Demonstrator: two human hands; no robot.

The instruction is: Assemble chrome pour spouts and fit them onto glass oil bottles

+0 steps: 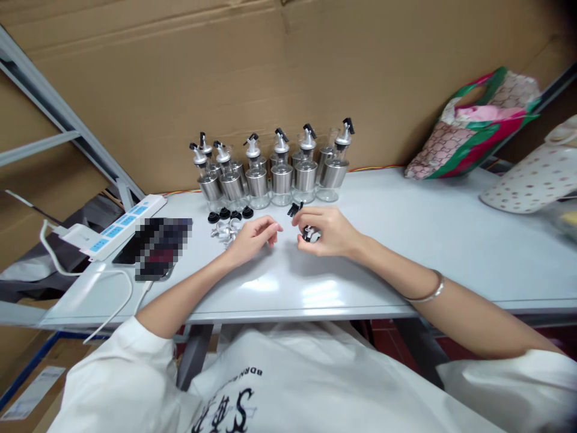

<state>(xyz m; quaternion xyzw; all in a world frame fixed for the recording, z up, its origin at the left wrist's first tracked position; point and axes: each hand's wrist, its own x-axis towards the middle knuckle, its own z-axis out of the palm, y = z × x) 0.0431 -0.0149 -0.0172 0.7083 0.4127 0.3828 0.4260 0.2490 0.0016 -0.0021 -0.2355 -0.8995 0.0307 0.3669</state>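
Note:
My right hand (327, 231) is closed around a small black-and-silver pourer part (310, 233), held between thumb and fingers just over the table. My left hand (255, 240) hovers to its left, fingers loosely curled and apart from the right hand; I see nothing in it. Just beyond the right fingertips lie some small black pieces (294, 209). Beside the left hand is a little heap of silver pourer pieces (225, 231), partly hidden by that hand. Several black stoppers (224, 213) sit behind the heap.
Glass bottles with steel sleeves (282, 177), several topped with pourers, stand along the back. At left are a power strip (121, 225), white cables (130, 294) and a blurred-out dark device (162, 246). A patterned bag (451, 144) and a dotted white container (527, 174) stand at right.

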